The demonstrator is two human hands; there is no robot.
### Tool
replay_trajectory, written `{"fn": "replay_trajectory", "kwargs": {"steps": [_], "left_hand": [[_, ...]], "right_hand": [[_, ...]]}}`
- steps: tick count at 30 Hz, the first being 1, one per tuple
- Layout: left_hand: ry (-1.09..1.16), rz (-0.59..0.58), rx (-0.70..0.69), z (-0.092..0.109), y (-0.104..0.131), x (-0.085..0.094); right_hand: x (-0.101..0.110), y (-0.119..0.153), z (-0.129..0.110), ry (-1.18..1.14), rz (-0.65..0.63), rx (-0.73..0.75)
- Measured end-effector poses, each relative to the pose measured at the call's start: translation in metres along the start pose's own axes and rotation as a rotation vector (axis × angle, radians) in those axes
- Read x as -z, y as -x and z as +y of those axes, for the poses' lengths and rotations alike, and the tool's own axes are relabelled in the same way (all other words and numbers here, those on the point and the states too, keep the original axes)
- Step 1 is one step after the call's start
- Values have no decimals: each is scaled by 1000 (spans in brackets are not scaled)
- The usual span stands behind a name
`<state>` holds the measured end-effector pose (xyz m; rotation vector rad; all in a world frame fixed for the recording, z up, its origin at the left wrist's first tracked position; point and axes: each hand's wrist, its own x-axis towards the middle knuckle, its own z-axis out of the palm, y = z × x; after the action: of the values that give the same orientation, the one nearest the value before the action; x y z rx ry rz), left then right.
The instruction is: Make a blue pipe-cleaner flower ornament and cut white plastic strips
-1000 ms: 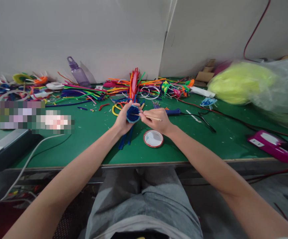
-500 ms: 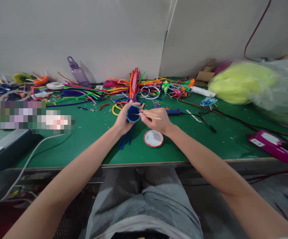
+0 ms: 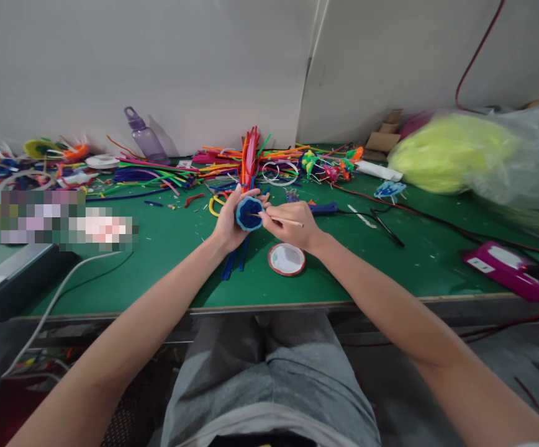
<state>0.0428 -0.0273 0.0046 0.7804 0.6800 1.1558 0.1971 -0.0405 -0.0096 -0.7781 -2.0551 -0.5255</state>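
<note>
My left hand (image 3: 230, 222) is closed round a small blue cup-shaped piece (image 3: 247, 221) with a lighter, scalloped rim, its dark inside turned toward me. In my right hand (image 3: 296, 225) a thin wooden stick (image 3: 289, 220) is pinched like a pencil, its tip at the inside of the blue piece. Whether the tip touches the surface I cannot tell. Just below my right hand lies a round white lid with a red rim (image 3: 287, 259). Dark blue strips (image 3: 229, 265) lie on the table under my left hand.
Colourful pipe cleaners (image 3: 249, 158) are heaped along the back of the green table (image 3: 167, 279). A purple bottle (image 3: 147, 139) stands at the wall. Rightward are a blue-handled tool (image 3: 325, 208), its cord, a magenta power strip (image 3: 507, 270) and a bag of yellow-green material (image 3: 446, 152).
The blue piece has tipped slightly, showing more of its scalloped rim. Both hands keep their grips, and the stick's tip stays at the inside of the piece.
</note>
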Motion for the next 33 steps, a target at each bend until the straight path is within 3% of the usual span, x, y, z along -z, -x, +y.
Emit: {"fn": "replay_trajectory", "kwargs": {"steps": [14, 20, 33], "left_hand": [[5, -18, 46, -1, 2, -2], [4, -19, 50, -1, 2, -1], [-10, -18, 55, -1, 3, -2]], "right_hand": [[-1, 0, 0, -2, -40, -9], [0, 0, 1, -2, 2, 21], [0, 1, 2, -13, -79, -21]]}}
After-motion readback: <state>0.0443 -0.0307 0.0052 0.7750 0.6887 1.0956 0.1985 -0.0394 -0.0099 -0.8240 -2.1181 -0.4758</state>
